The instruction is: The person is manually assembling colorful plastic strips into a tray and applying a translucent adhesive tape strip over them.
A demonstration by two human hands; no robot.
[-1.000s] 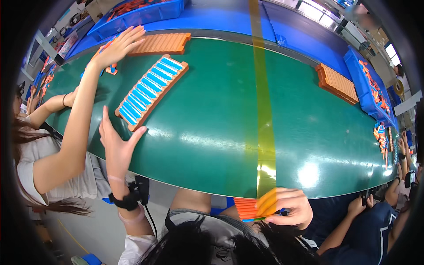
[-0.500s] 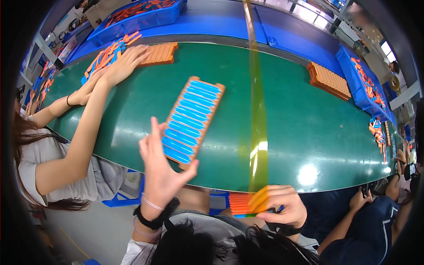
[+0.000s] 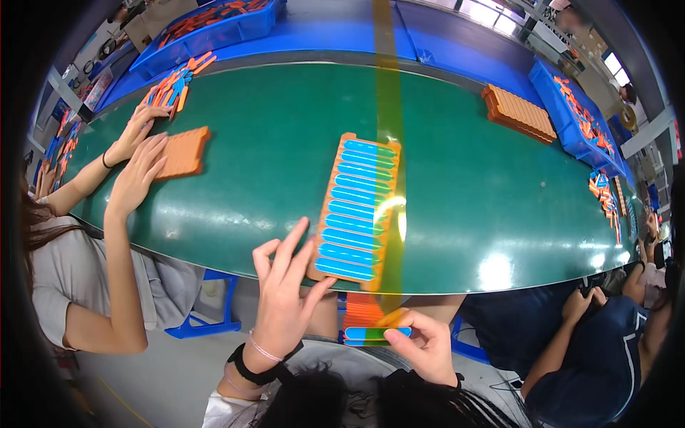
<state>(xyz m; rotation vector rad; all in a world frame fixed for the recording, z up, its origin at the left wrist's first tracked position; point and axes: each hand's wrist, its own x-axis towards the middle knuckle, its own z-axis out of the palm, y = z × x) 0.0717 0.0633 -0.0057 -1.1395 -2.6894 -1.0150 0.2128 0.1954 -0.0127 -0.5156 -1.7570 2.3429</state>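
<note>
State of the work at your place on the green table [image 3: 457, 200]. The orange grooved tray [image 3: 330, 196] lies flat, its near end close to the table's near edge, its long sides running toward the far edge. Blue sticks [image 3: 347, 209] lie side by side across its grooves from far end to near end; no bare groove can be made out, so this layer is judged complete. A translucent yellow band [image 3: 385, 93] veils the tray's right side, where detail is less certain. Your left hand [image 3: 280, 289] is spread about the tray's near left corner; whether it grips or merely rests there cannot be told. Your right hand [image 3: 432, 349] grasps a stack of sticks [image 3: 362, 333], blue face toward you and orange edges behind, just off the table's near edge. These sticks are off the tray, and count as the part not yet laid.
</note>
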